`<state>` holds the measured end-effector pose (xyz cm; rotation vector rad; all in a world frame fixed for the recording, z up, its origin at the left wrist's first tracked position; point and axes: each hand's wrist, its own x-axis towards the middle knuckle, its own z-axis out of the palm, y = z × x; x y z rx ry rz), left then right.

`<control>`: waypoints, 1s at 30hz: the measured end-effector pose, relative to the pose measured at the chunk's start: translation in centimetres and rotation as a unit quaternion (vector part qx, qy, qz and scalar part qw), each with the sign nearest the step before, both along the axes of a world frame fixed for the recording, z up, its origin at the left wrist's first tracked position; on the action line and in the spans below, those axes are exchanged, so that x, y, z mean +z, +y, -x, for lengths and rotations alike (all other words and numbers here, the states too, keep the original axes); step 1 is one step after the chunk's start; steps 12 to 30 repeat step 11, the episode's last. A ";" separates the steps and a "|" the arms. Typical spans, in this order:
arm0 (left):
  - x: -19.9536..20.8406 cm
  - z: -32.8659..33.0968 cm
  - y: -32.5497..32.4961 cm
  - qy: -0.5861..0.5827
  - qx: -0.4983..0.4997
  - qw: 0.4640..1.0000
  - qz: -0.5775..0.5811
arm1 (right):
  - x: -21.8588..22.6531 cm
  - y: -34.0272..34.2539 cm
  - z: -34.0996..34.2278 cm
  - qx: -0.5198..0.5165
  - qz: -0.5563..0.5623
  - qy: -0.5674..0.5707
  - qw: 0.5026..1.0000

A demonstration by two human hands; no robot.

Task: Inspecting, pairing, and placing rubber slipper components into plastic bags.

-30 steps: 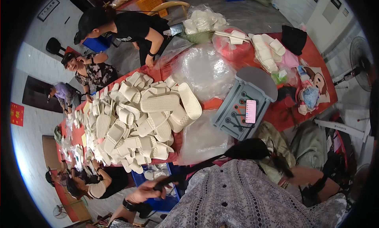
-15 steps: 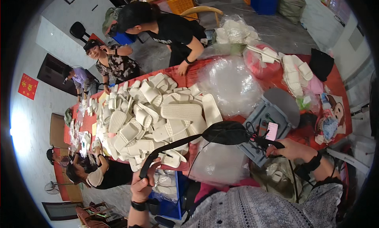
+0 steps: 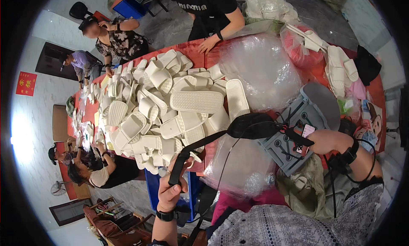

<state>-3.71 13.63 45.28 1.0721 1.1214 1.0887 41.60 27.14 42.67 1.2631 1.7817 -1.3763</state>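
Observation:
In my left hand [image 3: 170, 188] is one end of a black strap [image 3: 198, 143], the fingers wrapped round it. My right hand [image 3: 324, 141] is closed on the strap's other end, above a grey device case with a pink-screened phone [image 3: 307, 131] on it. Between my hands hangs a black pouch [image 3: 251, 126], with thin cables at its right side. It hangs over the table's near side, in front of a heap of white slippers [image 3: 147, 109]. A thin black cord runs down from near the pouch. Black bands circle both my wrists.
A red-covered table [image 3: 204, 50] holds clear plastic bags [image 3: 262, 71], the grey case [image 3: 281, 156] and a black cloth [image 3: 367, 65]. A blue crate [image 3: 153, 190] stands below its near edge. One person [image 3: 208, 16] stands across the table; several others are at its left.
The view has tilted, so the table sits higher. Both hands still grip the strap; my right hand has come nearer the phone. The head of the person across has left the picture.

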 end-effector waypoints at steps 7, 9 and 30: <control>-1.3 0.0 1.0 0.003 0.003 1.000 -0.012 | -0.9 2.2 1.3 0.094 -0.031 -0.086 0.991; -1.1 0.1 1.1 0.016 0.001 1.000 -0.005 | -1.7 3.4 2.3 0.221 -0.082 -0.125 0.964; -1.1 0.0 1.2 0.026 -0.004 1.000 0.005 | -2.0 5.1 3.7 0.254 -0.151 -0.107 0.949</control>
